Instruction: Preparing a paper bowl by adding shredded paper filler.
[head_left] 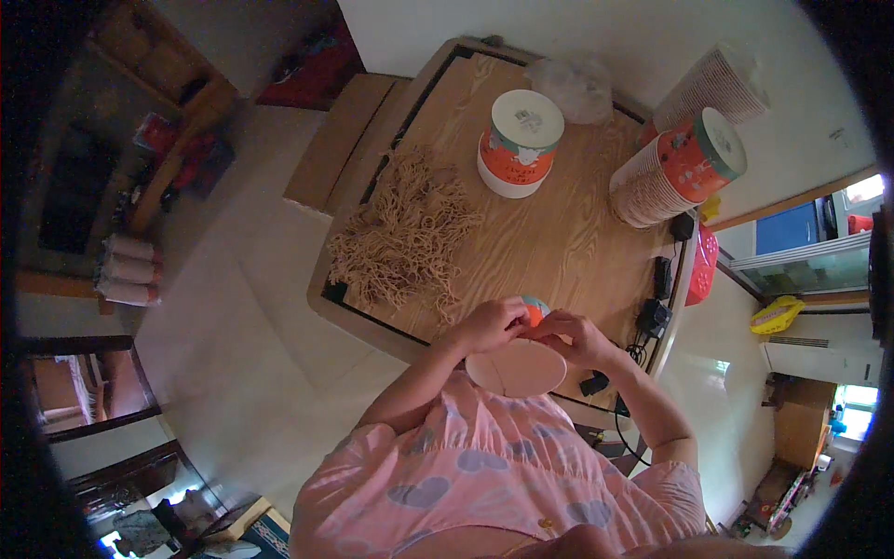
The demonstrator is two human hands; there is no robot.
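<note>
A paper tub (515, 369) with an orange and green side is held close to my body at the table's near edge. Its pale round face is turned toward me, and a thin line shows on it. My left hand (495, 326) pinches the tub's far side, fingers bent together. Opposite it, my right hand (575, 340) grips the same side, its fingertips close to the left ones. Whatever lies between the fingertips is too small to make out. Beyond my left hand spreads a tangled heap of tan cords (410, 233).
Upside down at the table's (549, 252) far middle stands an orange and white tub (517, 158). Nested tubs (666, 177) are stacked at the right, with another pale stack (712, 88) behind. A clear plastic bag (577, 88) lies at the back. Black adapters (655, 317) and cables line the right edge.
</note>
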